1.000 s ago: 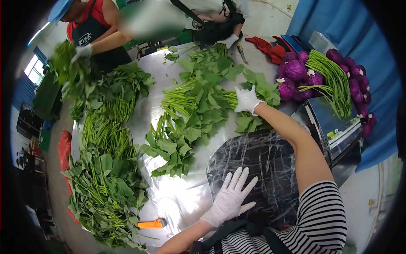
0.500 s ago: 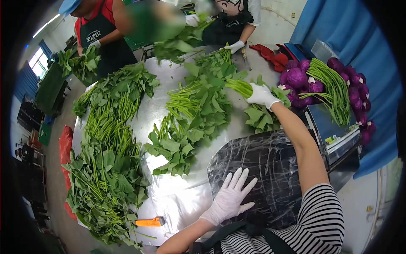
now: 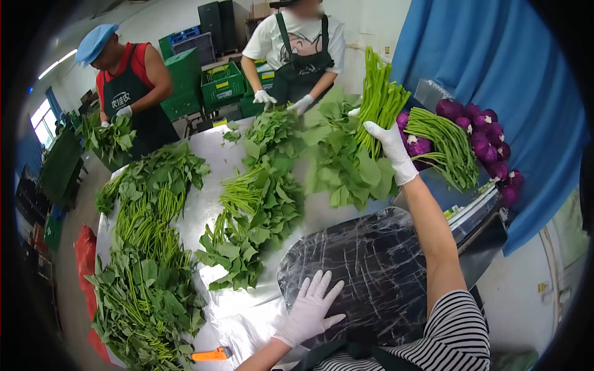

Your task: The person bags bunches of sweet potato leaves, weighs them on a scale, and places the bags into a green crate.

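Observation:
My right hand (image 3: 391, 148), in a white glove, grips a bunch of leafy greens (image 3: 378, 102) by its stems. The bunch is raised, stem ends up and leaves hanging down. Spread flat on a black plastic-wrapped slab (image 3: 365, 278) is my gloved left hand (image 3: 310, 308), with nothing in it. A row of leafy greens (image 3: 272, 191) lies left of the slab on the metal table (image 3: 235, 309), and a longer pile (image 3: 148, 247) runs along the table's left side.
An orange cutter (image 3: 210, 354) lies at the near left edge. Purple vegetables (image 3: 489, 139) and long green stems (image 3: 442, 142) are at right, by a blue curtain (image 3: 464, 49). Two co-workers (image 3: 300, 55) stand across the table, near green crates (image 3: 221, 85).
My right hand has lifted the bunch and turned it, stems up. The view has shifted, showing more of the co-workers. My left hand remains flat on the slab.

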A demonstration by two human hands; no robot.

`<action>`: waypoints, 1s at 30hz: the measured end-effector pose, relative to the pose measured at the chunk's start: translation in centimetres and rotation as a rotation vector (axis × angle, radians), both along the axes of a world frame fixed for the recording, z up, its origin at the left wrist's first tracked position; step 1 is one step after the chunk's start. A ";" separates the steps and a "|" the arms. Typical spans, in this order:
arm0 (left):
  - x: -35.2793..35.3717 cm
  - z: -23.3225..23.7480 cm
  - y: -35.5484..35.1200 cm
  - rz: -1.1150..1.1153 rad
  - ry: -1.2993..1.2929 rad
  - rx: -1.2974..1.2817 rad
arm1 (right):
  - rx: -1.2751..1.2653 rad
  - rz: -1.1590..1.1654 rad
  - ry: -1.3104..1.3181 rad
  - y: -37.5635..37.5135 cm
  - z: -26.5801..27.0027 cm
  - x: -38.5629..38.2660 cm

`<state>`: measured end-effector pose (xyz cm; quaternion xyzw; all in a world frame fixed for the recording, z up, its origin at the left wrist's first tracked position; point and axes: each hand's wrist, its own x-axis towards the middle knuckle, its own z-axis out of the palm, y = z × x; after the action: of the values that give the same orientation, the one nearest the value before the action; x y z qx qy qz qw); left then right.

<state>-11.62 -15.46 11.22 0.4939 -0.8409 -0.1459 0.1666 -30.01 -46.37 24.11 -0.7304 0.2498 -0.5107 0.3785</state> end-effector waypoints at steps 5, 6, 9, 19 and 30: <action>4.8 9.1 1.2 0.285 0.885 -0.093 | -0.036 0.253 -0.066 6.9 3.7 2.6; 6.2 11.9 1.1 0.438 0.846 -0.307 | -0.084 0.305 -0.023 8.4 3.8 3.6; 8.2 18.1 -0.3 0.417 1.081 -0.352 | 0.053 0.459 0.062 13.7 3.4 7.4; 9.3 15.5 3.8 0.257 1.663 -0.113 | 0.383 0.912 0.044 24.7 0.6 16.6; 9.8 14.0 8.2 0.390 1.810 -0.188 | 0.440 0.973 0.037 27.6 -1.4 17.8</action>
<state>-1.87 -7.23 25.22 0.3093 -0.3012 -0.3760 0.8199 -12.25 -18.81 22.67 -0.6742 -0.0098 -0.1988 0.7112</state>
